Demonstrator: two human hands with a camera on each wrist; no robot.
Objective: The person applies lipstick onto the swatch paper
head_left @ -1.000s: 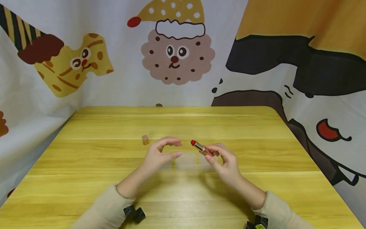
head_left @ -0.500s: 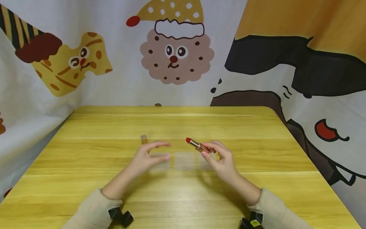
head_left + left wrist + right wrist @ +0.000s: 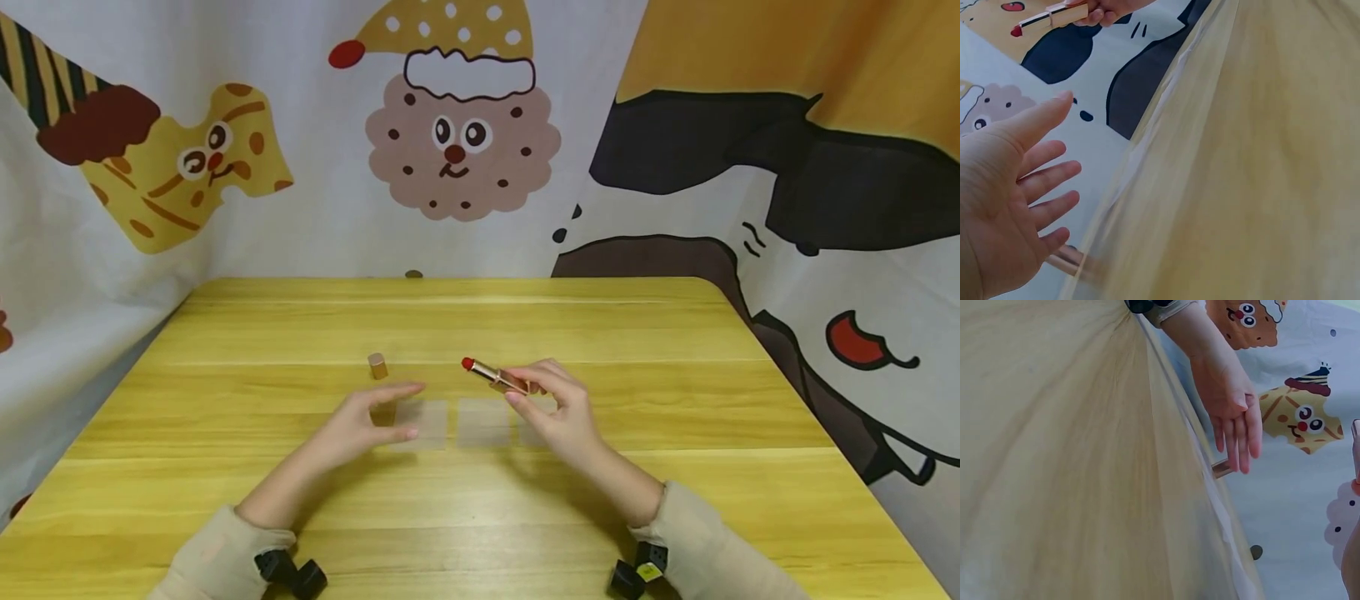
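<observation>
My right hand (image 3: 562,412) pinches a lipstick (image 3: 491,375) by its rose-gold base, above the middle of the table. Its red bullet is exposed and points left. In the left wrist view the lipstick (image 3: 1054,17) shows at the top. With thumb and fingers spread apart and nothing between them, my left hand (image 3: 356,429) hovers left of the lipstick. Just beyond that hand the lipstick cap (image 3: 377,367) stands on the table. The right wrist view has the left hand (image 3: 1229,387) beside the cap (image 3: 1220,469), while only a sliver of the right hand (image 3: 1352,562) shows.
Several pale translucent squares, one of them in the middle (image 3: 483,423), lie in a row on the wooden table (image 3: 480,517). Behind the table hangs a cartoon-printed curtain (image 3: 315,233). Black devices (image 3: 292,573) sit at both wrists.
The right hand has carried the lipstick leftward. My left hand has drawn left and slightly nearer the body. The cap still stands in its place.
</observation>
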